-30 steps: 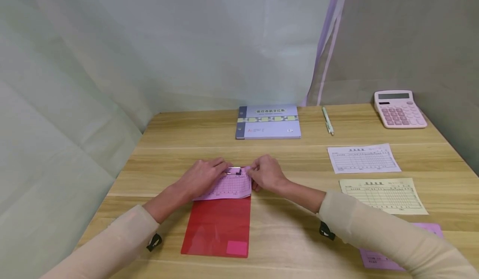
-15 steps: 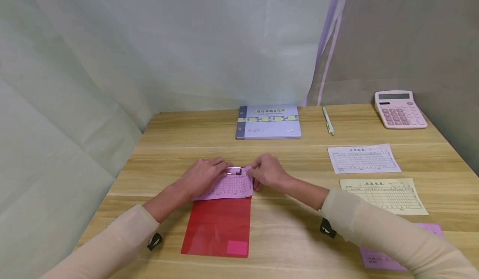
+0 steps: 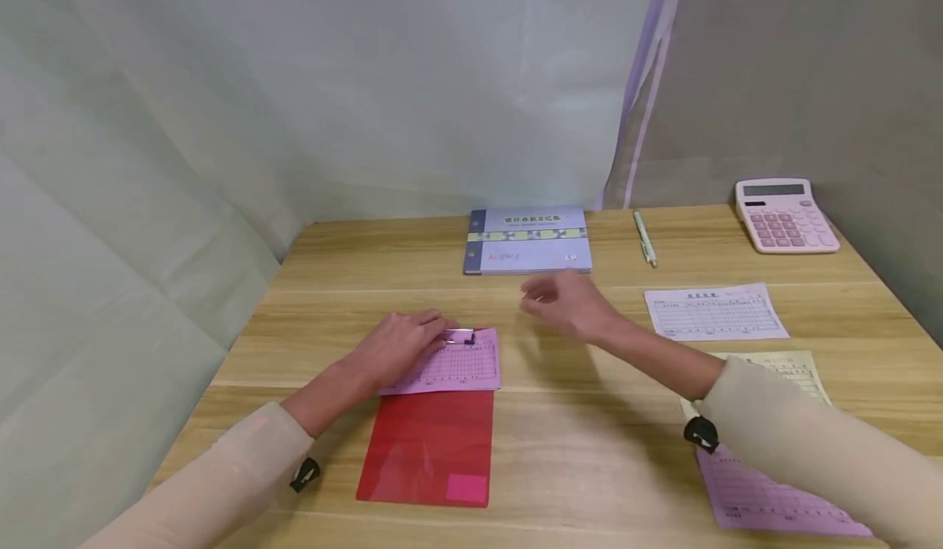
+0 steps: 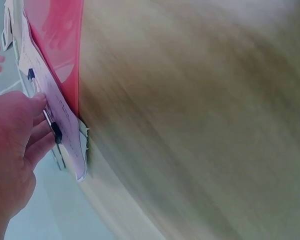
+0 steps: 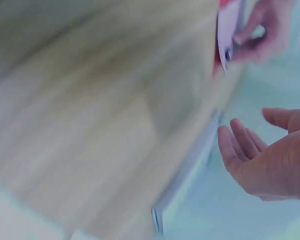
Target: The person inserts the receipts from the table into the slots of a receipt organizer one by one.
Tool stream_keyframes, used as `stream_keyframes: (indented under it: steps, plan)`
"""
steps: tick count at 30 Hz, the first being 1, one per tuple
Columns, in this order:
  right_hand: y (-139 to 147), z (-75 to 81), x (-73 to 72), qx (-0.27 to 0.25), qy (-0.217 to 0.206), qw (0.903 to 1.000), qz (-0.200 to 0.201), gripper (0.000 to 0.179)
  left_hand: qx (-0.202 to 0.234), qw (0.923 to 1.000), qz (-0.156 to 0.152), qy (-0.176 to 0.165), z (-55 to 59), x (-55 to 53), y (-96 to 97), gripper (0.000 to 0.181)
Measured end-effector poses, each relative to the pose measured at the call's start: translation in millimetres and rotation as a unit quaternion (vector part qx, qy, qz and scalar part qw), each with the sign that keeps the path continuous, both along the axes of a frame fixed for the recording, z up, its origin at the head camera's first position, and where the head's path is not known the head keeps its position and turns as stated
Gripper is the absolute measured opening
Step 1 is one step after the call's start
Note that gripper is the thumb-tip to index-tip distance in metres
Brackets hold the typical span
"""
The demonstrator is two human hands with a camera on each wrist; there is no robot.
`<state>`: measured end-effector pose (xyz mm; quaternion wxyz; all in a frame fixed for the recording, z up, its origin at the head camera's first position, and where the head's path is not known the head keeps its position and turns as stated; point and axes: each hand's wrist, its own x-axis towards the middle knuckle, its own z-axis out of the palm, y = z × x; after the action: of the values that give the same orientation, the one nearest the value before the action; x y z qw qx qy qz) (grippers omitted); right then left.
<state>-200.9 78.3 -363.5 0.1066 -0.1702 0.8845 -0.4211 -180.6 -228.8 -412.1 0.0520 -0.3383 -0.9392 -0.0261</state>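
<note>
A red clipboard (image 3: 423, 443) lies on the wooden table, with a pink printed form (image 3: 464, 369) across its upper part. The form's top edge sits at the clipboard's metal clip (image 3: 461, 336). My left hand (image 3: 401, 348) is over the clip's left side. In the left wrist view, its thumb and fingers pinch the clip's wire lever (image 4: 49, 119). My right hand (image 3: 567, 303) is raised off the form, to its right and near the blue book. Its fingers are loosely bent and apart from the thumb in the right wrist view, with nothing between them.
A blue account book (image 3: 527, 242) lies at the back, then a light green pen (image 3: 645, 238) and a pink calculator (image 3: 787, 215). Down the right side are a white form (image 3: 715, 312), a yellow form (image 3: 799, 365) and another pink form (image 3: 773, 500), partly under my right sleeve.
My right hand has let go of the pink form's upper right corner and moved up and right. The form's corner now lies flatter. My left hand stays at the clip.
</note>
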Motion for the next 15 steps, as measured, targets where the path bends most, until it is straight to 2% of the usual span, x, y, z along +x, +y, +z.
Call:
stream_keyframes:
  steps: [6, 11, 15]
  plan:
    - [57.5, 23.1, 2.2, 0.006, 0.043, 0.9990, 0.004, 0.051, 0.010, 0.9997, 0.004, -0.021, 0.4, -1.7, -0.7, 0.039]
    - [107.6, 35.7, 10.0, 0.037, 0.047, 0.9980, -0.018, 0.069, 0.024, 0.9995, -0.007, -0.019, -0.2, -3.4, -0.9, 0.035]
    - [146.2, 38.8, 15.0, 0.054, 0.040, 0.9966, -0.047, 0.078, 0.027, 0.9993, -0.005, -0.023, 0.8, -3.0, -0.9, 0.036]
